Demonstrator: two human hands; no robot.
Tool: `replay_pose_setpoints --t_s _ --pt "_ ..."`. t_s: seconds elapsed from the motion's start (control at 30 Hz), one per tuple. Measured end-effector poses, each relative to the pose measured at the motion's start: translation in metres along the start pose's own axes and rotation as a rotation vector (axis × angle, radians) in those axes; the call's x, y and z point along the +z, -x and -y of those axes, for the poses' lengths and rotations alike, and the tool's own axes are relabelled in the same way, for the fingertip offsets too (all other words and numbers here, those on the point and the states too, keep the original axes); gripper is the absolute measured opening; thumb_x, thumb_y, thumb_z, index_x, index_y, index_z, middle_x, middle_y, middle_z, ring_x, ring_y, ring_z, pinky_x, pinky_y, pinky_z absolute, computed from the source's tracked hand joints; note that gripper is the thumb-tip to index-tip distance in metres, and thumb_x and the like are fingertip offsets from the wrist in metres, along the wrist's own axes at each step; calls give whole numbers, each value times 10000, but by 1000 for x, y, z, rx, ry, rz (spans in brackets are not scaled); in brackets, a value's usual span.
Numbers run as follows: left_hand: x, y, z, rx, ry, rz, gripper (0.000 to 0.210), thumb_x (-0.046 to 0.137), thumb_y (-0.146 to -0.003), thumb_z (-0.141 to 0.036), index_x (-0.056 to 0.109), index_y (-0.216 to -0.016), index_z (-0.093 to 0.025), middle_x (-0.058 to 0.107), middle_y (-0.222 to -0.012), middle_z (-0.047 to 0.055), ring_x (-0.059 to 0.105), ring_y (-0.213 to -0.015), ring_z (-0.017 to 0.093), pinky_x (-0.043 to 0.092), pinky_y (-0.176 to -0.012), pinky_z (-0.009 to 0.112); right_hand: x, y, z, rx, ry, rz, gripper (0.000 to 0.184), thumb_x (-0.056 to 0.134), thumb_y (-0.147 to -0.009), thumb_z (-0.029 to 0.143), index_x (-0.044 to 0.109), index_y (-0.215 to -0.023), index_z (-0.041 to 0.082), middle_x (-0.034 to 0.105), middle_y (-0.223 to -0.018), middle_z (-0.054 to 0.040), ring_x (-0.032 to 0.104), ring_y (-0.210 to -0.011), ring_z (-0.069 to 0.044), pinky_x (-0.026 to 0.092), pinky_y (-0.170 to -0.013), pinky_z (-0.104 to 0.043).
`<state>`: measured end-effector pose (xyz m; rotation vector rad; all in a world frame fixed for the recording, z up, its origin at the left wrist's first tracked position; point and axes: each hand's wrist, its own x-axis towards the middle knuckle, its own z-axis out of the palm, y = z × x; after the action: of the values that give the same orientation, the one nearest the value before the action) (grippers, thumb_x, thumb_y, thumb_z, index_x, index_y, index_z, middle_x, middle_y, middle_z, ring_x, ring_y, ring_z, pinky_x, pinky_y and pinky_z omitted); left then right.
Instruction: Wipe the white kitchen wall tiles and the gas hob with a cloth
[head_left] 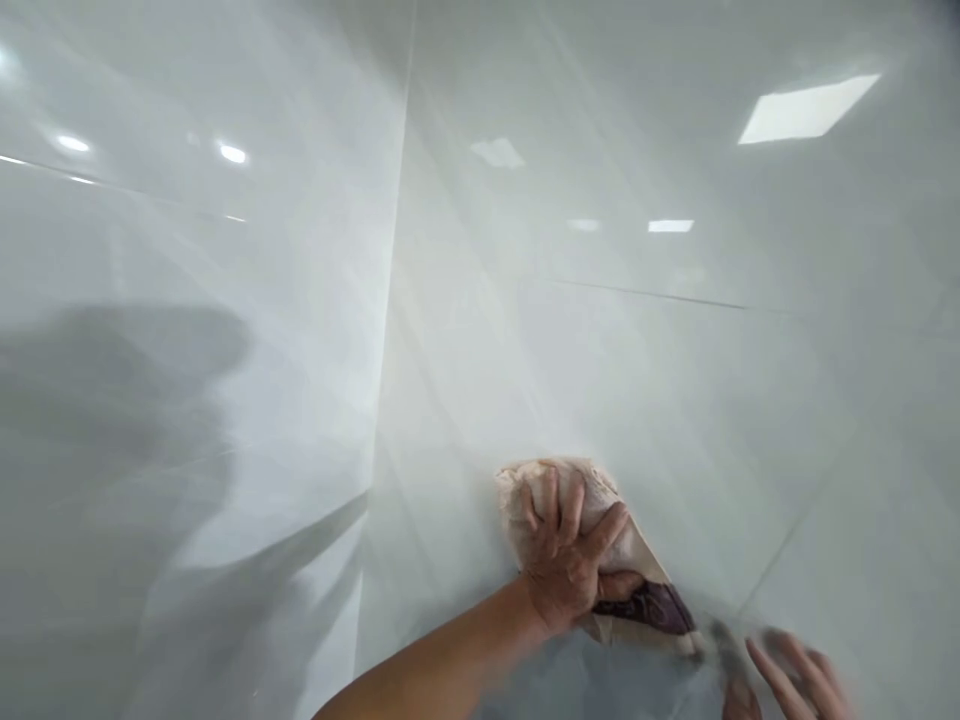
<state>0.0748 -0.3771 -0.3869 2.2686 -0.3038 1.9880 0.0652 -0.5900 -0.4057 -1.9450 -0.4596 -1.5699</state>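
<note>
A folded cream cloth (637,555) with a dark purple patterned band lies pressed against the glossy tiled wall (637,390). My left hand (570,560) bears down on it with bent, spread fingers, its thumb over the purple band. Towards the lower right, my right hand (799,685) is blurred and partly cut off by the bottom edge. Its fingers are stretched and apart, close to the wall and a little right of the cloth's dark corner; I see nothing held in it.
Another pale glossy wall (187,260) meets this one at a vertical corner (390,300) on the left. Shadows fall across it. Bright light reflections (810,110) show on the tiles, and thin joints (660,296) run between them.
</note>
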Motion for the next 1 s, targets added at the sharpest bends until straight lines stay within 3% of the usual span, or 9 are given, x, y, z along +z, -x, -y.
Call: replay_pose_setpoints --t_s 0.1,0.23,0.4,0.5,0.63,0.77,0.9,1.0 --pt "0 -5 5 3 46 27 781 650 -862 -749 576 -1482 -280 356 -1678 177 194 -1605 487 44 -1280 748 4 -2 26 -12 0 58 693 696 -842 674 675 -1407 273 643 -1223 -179 564 -1213 -465 423 -986 -637" --pt "-9 -5 13 51 123 112 738 576 -966 -648 500 -1541 -192 359 -1678 238 144 -1611 517 121 -1215 795 19 10 61 -25 -11 117 773 628 -909 726 575 -1519 255 585 -1354 -200 522 -1292 -473 441 -1005 -657" --pt "-32 -16 50 202 230 102 761 547 -1032 -457 264 -1643 -101 515 -1585 238 181 -1637 386 190 -1247 594 59 37 99 -35 -15 144 736 463 -1064 590 286 -1689 244 428 -1537 -235 404 -1435 -481 463 -1011 -687" --pt "-50 -27 80 324 260 236 741 576 -1032 -380 257 -1645 -110 521 -1599 186 200 -1641 322 228 -1242 478 79 32 118 -41 11 112 678 361 -1116 459 136 -1721 252 251 -1648 -257 285 -1517 -485 457 -1003 -725" --pt "-67 -31 112 379 232 352 590 556 -1046 -300 377 -1595 -176 509 -1620 128 254 -1629 242 159 -1273 445 87 -2 139 -23 131 69 620 413 -1111 387 225 -1689 266 132 -1701 -246 217 -1539 -514 358 -1051 -807" --pt "-72 -21 129 354 266 367 521 510 -1043 -171 418 -1555 -156 518 -1612 141 313 -1609 211 148 -1292 451 100 -23 157 2 273 37 679 434 -1102 490 251 -1663 153 100 -1687 -312 173 -1530 -564 257 -1074 -853" --pt "-71 -16 143 323 353 259 526 471 -993 -53 455 -1509 -155 591 -1546 139 420 -1555 185 238 -1283 417 121 -15 160 -49 370 -11 756 509 -1075 475 190 -1678 149 135 -1666 -343 244 -1502 -567 354 -1019 -812" --pt "-67 -15 159 299 361 188 492 495 -978 -55 516 -1451 -188 656 -1475 110 488 -1505 178 242 -1286 409 124 -11 148 -142 455 -19 710 549 -1055 473 277 -1636 167 266 -1630 -334 399 -1427 -532 442 -983 -705"
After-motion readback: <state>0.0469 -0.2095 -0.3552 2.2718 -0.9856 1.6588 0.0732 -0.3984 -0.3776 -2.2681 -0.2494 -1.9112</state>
